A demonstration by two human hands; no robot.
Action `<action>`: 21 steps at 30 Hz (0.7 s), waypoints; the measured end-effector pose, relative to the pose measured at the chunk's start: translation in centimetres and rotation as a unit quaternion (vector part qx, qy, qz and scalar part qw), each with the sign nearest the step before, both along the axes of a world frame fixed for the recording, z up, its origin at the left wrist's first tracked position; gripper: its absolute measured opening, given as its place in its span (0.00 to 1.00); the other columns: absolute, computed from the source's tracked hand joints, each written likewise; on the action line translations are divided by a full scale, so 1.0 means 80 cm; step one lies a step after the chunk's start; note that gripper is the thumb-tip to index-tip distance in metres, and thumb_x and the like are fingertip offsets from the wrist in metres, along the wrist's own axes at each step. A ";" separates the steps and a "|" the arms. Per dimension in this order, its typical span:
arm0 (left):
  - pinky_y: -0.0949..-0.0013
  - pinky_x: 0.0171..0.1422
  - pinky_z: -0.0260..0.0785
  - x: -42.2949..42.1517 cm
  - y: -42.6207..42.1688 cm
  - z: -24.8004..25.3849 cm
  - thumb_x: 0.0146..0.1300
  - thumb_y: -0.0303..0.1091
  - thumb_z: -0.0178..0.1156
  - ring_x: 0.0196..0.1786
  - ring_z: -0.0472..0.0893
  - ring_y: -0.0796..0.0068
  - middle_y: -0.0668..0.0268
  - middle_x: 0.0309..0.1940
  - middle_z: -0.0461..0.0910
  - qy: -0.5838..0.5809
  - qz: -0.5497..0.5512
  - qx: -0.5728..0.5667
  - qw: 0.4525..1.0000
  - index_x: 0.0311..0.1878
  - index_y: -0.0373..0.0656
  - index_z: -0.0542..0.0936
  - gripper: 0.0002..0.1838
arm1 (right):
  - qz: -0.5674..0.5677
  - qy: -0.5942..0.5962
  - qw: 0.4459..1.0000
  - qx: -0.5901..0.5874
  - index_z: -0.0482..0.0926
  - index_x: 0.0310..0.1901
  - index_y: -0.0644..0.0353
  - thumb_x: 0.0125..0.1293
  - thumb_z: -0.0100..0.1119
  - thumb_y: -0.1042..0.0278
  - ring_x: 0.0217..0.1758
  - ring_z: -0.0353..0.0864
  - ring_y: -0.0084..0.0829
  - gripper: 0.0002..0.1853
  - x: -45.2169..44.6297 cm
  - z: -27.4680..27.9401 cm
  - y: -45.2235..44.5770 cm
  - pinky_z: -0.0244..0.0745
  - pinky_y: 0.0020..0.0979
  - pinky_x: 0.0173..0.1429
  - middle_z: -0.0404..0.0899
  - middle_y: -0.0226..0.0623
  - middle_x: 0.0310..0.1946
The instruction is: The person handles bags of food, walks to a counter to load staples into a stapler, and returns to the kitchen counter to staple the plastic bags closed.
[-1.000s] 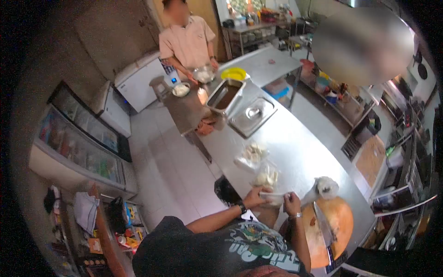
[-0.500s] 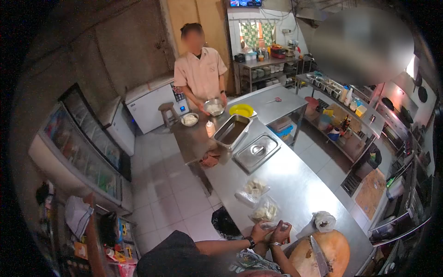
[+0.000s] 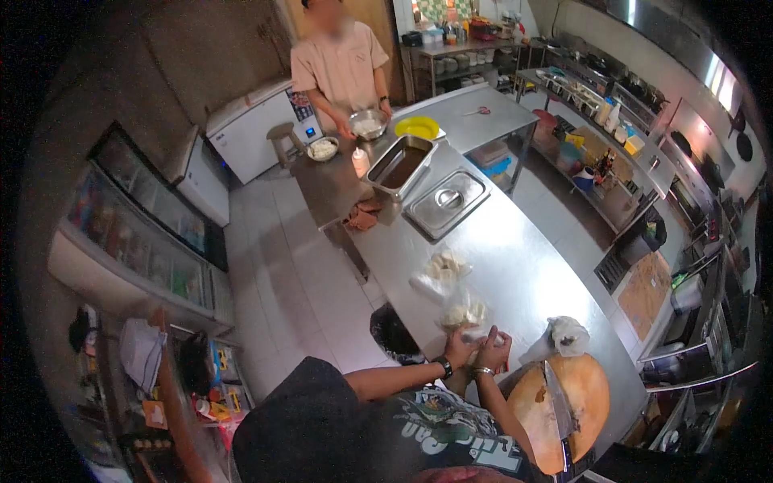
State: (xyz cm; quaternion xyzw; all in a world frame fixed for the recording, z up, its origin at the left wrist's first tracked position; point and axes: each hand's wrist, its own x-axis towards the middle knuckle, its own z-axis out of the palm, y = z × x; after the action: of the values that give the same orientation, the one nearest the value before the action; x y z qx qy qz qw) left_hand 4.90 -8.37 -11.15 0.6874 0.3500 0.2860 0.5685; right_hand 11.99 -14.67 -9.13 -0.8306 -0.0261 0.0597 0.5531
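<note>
My left hand [image 3: 459, 348], with a dark watch at its wrist, is closed on the gathered end of a clear plastic bag [image 3: 465, 312] of pale pieces. Close beside it, my right hand [image 3: 493, 352] also has its fingers closed at the bag's end; a bracelet circles that wrist. The fingertips are small and partly hidden. Just beyond lies a second plastic bag [image 3: 442, 270] with similar pale contents. To the right, a knife [image 3: 557, 396] rests on a round wooden chopping board [image 3: 593, 402], with a knotted plastic bag [image 3: 569, 336] at the board's far edge.
Farther along the steel table [image 3: 515, 278] are a metal lid [image 3: 448, 201], a deep pan of brown liquid [image 3: 401, 167], a squeeze bottle [image 3: 360, 163] and a yellow plate [image 3: 417, 127]. A co-worker [image 3: 342, 68] stands at the far end, hands at a metal bowl [image 3: 368, 124].
My view has tilted downward, so the table sits higher in it and more of my shirt shows. Both hands stay at the plastic bag. The co-worker remains at the bowl.
</note>
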 end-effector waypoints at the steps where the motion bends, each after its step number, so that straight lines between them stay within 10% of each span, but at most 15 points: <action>1: 0.62 0.58 0.71 -0.001 0.000 0.002 0.53 0.48 0.75 0.53 0.79 0.66 0.55 0.50 0.80 -0.014 -0.002 -0.006 1.000 0.53 0.39 0.79 0.29 | -0.004 -0.008 1.000 0.011 0.75 0.40 0.61 0.65 0.65 0.48 0.21 0.70 0.25 0.21 -0.002 0.006 0.001 0.67 0.31 0.27 0.74 0.33 0.17; 9: 0.67 0.45 0.75 0.000 0.004 0.003 0.53 0.42 0.76 0.39 0.79 0.75 0.63 0.44 0.80 -0.047 0.005 -0.022 0.999 0.58 0.43 0.74 0.32 | -0.006 -0.094 0.995 0.010 0.78 0.44 0.60 0.62 0.68 0.51 0.18 0.68 0.28 0.20 -0.006 0.011 0.000 0.65 0.34 0.27 0.74 0.34 0.18; 13: 0.66 0.52 0.75 -0.001 0.007 -0.003 0.54 0.35 0.75 0.52 0.77 0.69 0.60 0.53 0.75 -0.024 -0.031 -0.081 0.996 0.59 0.42 0.72 0.31 | -0.001 -0.101 0.995 0.021 0.78 0.44 0.60 0.62 0.68 0.51 0.18 0.68 0.27 0.21 -0.009 0.029 0.001 0.65 0.34 0.26 0.74 0.34 0.17; 15: 0.67 0.50 0.75 0.000 0.008 -0.008 0.54 0.33 0.75 0.50 0.77 0.72 0.62 0.55 0.74 -0.008 -0.014 0.010 1.000 0.59 0.42 0.71 0.31 | 0.003 -0.034 0.999 0.004 0.79 0.42 0.62 0.62 0.69 0.54 0.33 0.78 0.36 0.19 -0.014 0.046 -0.002 0.73 0.37 0.42 0.82 0.41 0.34; 21: 0.68 0.41 0.75 0.002 0.007 -0.010 0.52 0.39 0.76 0.36 0.79 0.76 0.63 0.42 0.79 -0.068 0.001 -0.032 0.997 0.57 0.43 0.74 0.31 | -0.001 0.017 1.000 0.012 0.79 0.42 0.62 0.62 0.69 0.54 0.37 0.79 0.39 0.19 -0.021 0.070 -0.001 0.73 0.39 0.45 0.82 0.44 0.35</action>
State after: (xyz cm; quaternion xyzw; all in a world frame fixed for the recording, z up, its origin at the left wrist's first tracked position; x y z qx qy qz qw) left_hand 5.07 -7.82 -11.94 0.6473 0.3203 0.3215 0.6124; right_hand 10.32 -14.73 -3.57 -0.8228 -0.0165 0.0732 0.5634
